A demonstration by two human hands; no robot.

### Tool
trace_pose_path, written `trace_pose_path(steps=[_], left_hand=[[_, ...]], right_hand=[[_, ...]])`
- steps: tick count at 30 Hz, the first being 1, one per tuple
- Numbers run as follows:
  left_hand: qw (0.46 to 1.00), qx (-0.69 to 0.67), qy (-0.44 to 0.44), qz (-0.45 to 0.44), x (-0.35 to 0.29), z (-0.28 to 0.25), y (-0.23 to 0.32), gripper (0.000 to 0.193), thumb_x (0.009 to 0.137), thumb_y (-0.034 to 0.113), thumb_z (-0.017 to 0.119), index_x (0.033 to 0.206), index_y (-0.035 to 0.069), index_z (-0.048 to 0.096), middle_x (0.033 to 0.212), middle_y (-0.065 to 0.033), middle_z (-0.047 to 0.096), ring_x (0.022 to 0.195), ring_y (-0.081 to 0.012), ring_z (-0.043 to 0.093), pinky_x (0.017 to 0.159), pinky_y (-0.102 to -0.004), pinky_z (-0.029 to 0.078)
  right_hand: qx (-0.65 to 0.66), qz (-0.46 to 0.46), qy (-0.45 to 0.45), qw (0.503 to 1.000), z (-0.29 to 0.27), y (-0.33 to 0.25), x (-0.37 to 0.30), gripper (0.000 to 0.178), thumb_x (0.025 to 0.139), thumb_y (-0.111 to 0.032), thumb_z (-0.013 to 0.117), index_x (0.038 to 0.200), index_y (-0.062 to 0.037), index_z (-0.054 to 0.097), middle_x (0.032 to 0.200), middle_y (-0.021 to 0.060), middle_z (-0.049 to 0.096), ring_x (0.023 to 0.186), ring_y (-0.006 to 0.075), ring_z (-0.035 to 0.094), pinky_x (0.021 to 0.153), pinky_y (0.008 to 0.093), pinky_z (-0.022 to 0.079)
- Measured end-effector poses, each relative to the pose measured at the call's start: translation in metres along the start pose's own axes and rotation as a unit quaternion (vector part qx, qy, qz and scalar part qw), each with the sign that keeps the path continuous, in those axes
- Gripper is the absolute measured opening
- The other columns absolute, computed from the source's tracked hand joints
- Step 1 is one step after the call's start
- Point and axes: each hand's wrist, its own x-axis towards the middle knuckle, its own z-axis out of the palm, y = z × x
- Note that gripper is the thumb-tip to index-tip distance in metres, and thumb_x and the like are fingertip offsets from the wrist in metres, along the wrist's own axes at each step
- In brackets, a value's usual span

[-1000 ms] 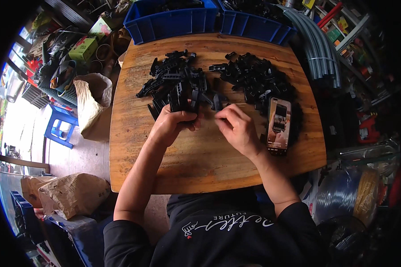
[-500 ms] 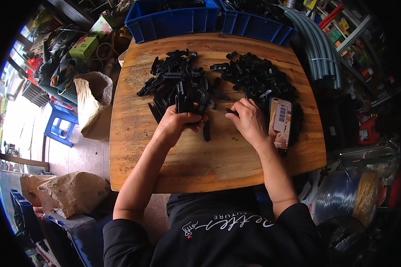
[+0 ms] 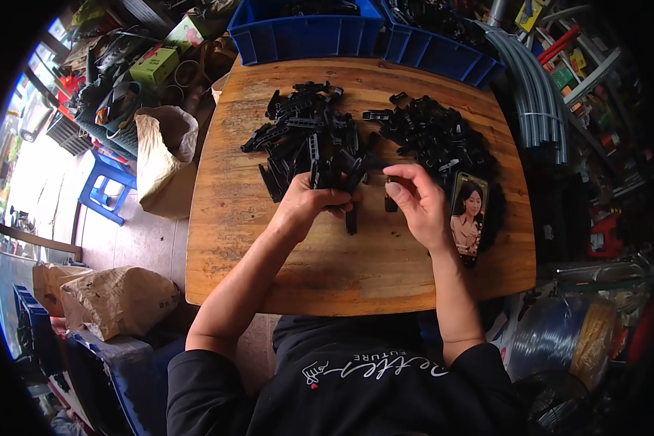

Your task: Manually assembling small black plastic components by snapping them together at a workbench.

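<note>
My left hand (image 3: 305, 207) is closed around a long black plastic part (image 3: 355, 173), at the near edge of a heap of long black plastic parts (image 3: 291, 134). Exactly how many parts it grips is hidden by the fingers. To its right, my right hand (image 3: 420, 211) pinches a small black plastic piece (image 3: 391, 198) between thumb and fingers, with the piece hanging upright a little apart from the left hand's parts. Beyond the right hand spreads a second heap of smaller black plastic pieces (image 3: 443, 134).
A phone (image 3: 469, 218) with a lit screen leans by the right heap on the wooden table (image 3: 269, 272). Two blue bins (image 3: 309, 42) holding black parts stand at the far edge. Paper bags (image 3: 163, 167) and a blue stool (image 3: 105, 190) are left; grey tubes (image 3: 534, 94) are right.
My right hand has turned, so the small black piece now points down. The left hand keeps its hold. The whole view has shifted slightly, and the phone's screen shows a different picture.
</note>
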Motion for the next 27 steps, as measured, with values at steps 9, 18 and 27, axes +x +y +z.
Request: trace_pose_path(steps=[9,18,27], left_hand=[[0.977,0.170,-0.025,0.128,-0.012,0.020,0.002,0.022,0.073,0.004,0.067,0.093,0.001,0.061,0.073,-0.0050,0.064,0.065,-0.0079,0.056,0.060,-0.0245,0.044],[0.918,0.307,0.005,0.253,-0.015,0.024,0.004,0.028,0.073,0.008,0.073,0.097,-0.001,0.060,0.075,-0.0068,0.063,0.070,-0.0076,0.056,0.061,-0.0251,0.047],[0.914,0.301,-0.026,0.270,-0.018,0.029,0.007,0.024,0.071,0.003,0.068,0.093,-0.003,0.060,0.074,-0.0152,0.061,0.066,-0.0198,0.060,0.062,-0.0312,0.047]], right_hand=[[0.027,-0.138,0.057,0.988,0.009,0.008,-0.008,0.019,0.081,-0.005,0.067,0.096,-0.0002,0.057,0.093,0.0069,0.059,0.081,0.0112,0.058,0.071,0.0223,0.049],[0.044,-0.129,0.062,0.989,0.015,0.012,-0.007,0.027,0.078,-0.007,0.070,0.100,-0.0005,0.056,0.097,0.0067,0.056,0.085,0.0112,0.057,0.072,0.0227,0.050],[0.222,0.033,-0.087,0.971,0.002,0.013,-0.002,0.046,0.078,-0.019,0.072,0.113,0.0003,0.049,0.097,0.0010,0.055,0.092,0.0074,0.051,0.082,0.0211,0.042]])
